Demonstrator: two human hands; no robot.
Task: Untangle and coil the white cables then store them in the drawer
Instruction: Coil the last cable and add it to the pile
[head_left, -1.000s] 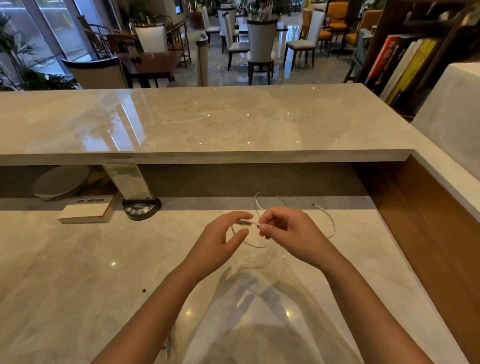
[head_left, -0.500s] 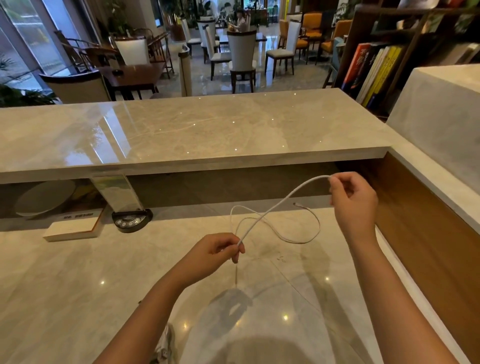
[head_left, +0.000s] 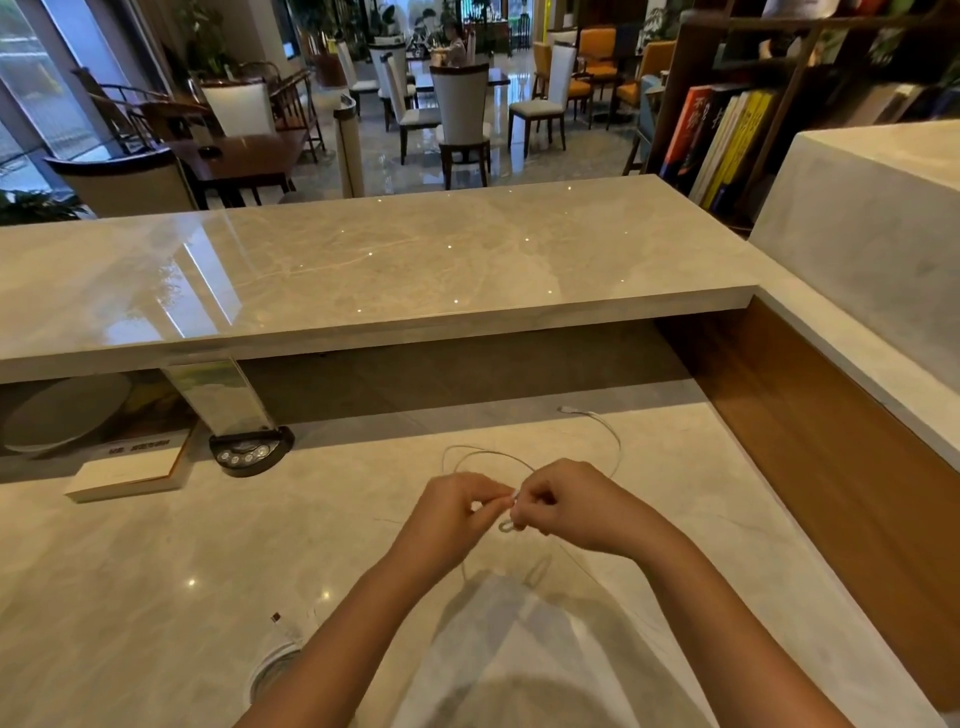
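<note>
Nearest to us, low at the left, a second cable (head_left: 280, 662) lies on the desk (head_left: 130, 571) in what looks like a finished coil, but our left forearm covers part of it and we cannot tell how tidy it is. A small dark-tipped plug sits just beside it.

Above the desk our left hand (head_left: 452, 512) and right hand (head_left: 566, 506) meet, fingertips almost touching. Both pinch the same cable (head_left: 488, 454): the left with thumb and forefinger curled onto it, the right with fingers folded round a tiny loop that shows just below the knuckles. From there the cable arcs away in thin loops beyond the hands and runs out over the desk to its far plug (head_left: 569, 410), which lies free near the back edge.

We judge the cable to be very light, limp and smooth. It will keep no shape by itself, so each turn must be pinned under a thumb as it is laid, and the free end will drag and whip if we pull fast. The best hold is on the cord just behind a plug, not on the plug itself.

The loops are motion-blurred, so we cannot count them or say whether they cross. No drawer is in view. Under the counter (head_left: 363, 260) at far left, a round pale object and a book (head_left: 130, 470) sit in shadow.
</note>
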